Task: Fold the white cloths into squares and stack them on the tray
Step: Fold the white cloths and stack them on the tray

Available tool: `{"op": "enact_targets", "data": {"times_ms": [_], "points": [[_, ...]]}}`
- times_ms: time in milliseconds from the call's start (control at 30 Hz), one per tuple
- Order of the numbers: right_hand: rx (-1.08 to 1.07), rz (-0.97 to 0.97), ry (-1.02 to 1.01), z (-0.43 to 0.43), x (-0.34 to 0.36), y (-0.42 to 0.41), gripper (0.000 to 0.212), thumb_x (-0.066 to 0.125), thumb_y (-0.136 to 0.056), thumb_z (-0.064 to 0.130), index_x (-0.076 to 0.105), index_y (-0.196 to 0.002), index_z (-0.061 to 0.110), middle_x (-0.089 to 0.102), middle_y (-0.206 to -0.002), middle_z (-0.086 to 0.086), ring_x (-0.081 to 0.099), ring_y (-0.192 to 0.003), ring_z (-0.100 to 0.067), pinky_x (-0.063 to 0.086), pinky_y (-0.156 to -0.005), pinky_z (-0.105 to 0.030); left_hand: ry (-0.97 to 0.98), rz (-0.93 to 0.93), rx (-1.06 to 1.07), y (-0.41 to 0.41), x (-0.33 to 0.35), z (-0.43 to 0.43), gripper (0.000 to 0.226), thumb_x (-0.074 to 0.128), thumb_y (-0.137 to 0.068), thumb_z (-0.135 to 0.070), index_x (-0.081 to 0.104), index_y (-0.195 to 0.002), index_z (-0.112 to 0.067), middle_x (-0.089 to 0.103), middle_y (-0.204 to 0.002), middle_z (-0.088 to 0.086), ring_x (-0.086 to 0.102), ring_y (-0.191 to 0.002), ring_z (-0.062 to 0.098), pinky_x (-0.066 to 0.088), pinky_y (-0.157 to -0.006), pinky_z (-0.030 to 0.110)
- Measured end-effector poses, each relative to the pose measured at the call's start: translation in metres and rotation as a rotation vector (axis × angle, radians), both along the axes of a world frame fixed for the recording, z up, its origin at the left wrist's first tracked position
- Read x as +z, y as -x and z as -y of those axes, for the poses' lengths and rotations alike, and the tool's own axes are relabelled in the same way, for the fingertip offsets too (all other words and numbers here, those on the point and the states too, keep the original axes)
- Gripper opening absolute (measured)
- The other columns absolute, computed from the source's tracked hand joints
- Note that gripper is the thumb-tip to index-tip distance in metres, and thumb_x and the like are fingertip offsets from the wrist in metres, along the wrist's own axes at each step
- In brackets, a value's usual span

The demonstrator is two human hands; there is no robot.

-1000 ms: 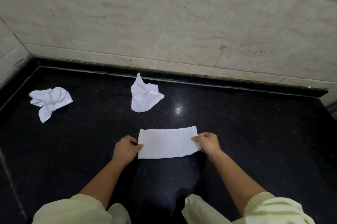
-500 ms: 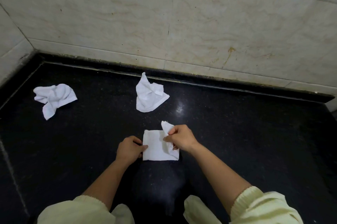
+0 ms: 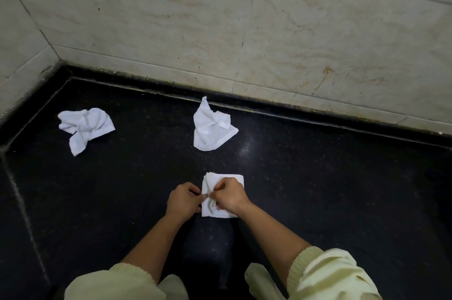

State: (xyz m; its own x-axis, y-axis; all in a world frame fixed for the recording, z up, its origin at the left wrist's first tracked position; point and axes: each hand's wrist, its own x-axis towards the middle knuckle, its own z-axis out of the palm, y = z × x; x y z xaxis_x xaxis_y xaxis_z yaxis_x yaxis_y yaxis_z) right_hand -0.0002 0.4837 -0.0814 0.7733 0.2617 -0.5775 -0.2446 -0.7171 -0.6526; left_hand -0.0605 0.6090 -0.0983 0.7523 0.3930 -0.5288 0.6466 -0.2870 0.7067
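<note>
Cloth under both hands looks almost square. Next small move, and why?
Probably lay the pinched edge down and press it flat. The right hand pinches the top layer's edge at the left side of the folded cloth, where the left hand holds the lower layers, and that edge looks bunched, not flush. No tray is in view.

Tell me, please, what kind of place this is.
Probably a kitchen or washroom counter, though I cannot be sure: a polished black stone surface meets a wall of large pale tiles at a corner.
</note>
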Motion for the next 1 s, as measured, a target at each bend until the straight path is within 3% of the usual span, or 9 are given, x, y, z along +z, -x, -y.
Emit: {"op": "enact_targets", "data": {"times_ms": [267,400,500,633,800,900,1000], "points": [[0.044,-0.060,-0.068,0.003,-0.008,0.005,0.009,0.065,-0.082,0.015,0.063,-0.075,0.009,0.063,-0.075,-0.010,0.059,-0.067,-0.019,0.052,-0.065,-0.033,0.043,0.010,0.038,0.000,-0.003,-0.003,0.008,0.071,-0.083,-0.015,0.063,-0.081,-0.013,0.070,-0.068,0.007,0.069,-0.056,0.020,0.061,-0.069,0.040],[-0.007,-0.089,-0.100,0.015,-0.001,0.000,0.011,0.060,-0.087,0.014,0.063,-0.077,0.011,0.062,-0.071,-0.001,0.058,-0.060,-0.010,0.048,-0.053,-0.020,0.058,0.002,0.065,-0.001,0.000,-0.002,0.021,0.062,-0.091,-0.028,0.065,-0.087,-0.008,0.071,-0.071,0.009,0.069,-0.057,0.023,0.061,-0.068,0.040],[-0.099,-0.097,-0.124,0.030,0.000,-0.007,0.016,0.059,-0.088,0.011,0.064,-0.073,0.012,0.063,-0.071,-0.001,0.059,-0.058,-0.010,0.046,-0.050,-0.020,-0.022,0.010,-0.001,0.000,0.006,-0.002,0.032,0.072,-0.080,-0.044,0.061,-0.087,-0.014,0.070,-0.071,0.004,0.069,-0.058,0.020,0.059,-0.065,0.036],[-0.171,-0.136,-0.127,0.053,0.001,-0.013,0.012,0.056,-0.088,0.010,0.067,-0.083,0.009,0.065,-0.076,-0.004,0.059,-0.058,-0.011,0.044,-0.048,-0.019,-0.042,-0.038,-0.158,0.002,0.010,-0.003,0.036,0.083,-0.070,-0.023,0.059,-0.095,-0.012,0.070,-0.072,0.005,0.069,-0.062,0.020,0.058,-0.070,0.036],[-0.249,-0.170,-0.150,0.077,0.006,-0.014,0.011,0.055,-0.092,0.010,0.065,-0.087,0.007,0.066,-0.077,-0.006,0.060,-0.058,-0.012,0.044,-0.049,-0.019,-0.044,-0.065,-0.197,0.000,0.013,-0.007,0.034,0.083,-0.069,-0.013,0.062,-0.096,-0.011,0.067,-0.074,0.001,0.064,-0.061,0.011,0.053,-0.061,0.020],[-0.325,-0.124,-0.145,0.081,0.002,-0.015,0.010,0.055,-0.090,0.008,0.063,-0.084,0.007,0.068,-0.080,-0.010,0.062,-0.061,-0.016,0.048,-0.050,-0.022,0.002,-0.080,-0.035,-0.005,0.009,-0.007,0.023,0.081,-0.072,-0.017,0.070,-0.084,-0.001,0.072,-0.074,0.011,0.071,-0.069,0.023,0.060,-0.073,0.035],[-0.291,-0.152,-0.144,0.079,0.001,-0.011,0.003,0.060,-0.089,0.010,0.059,-0.087,0.008,0.068,-0.079,-0.008,0.062,-0.062,-0.015,0.051,-0.052,-0.024,0.117,-0.141,0.078,-0.010,0.011,-0.005,0.036,0.081,-0.074,-0.023,0.070,-0.085,0.009,0.073,-0.082,0.019,0.072,-0.075,0.031,0.060,-0.075,0.042]]}}
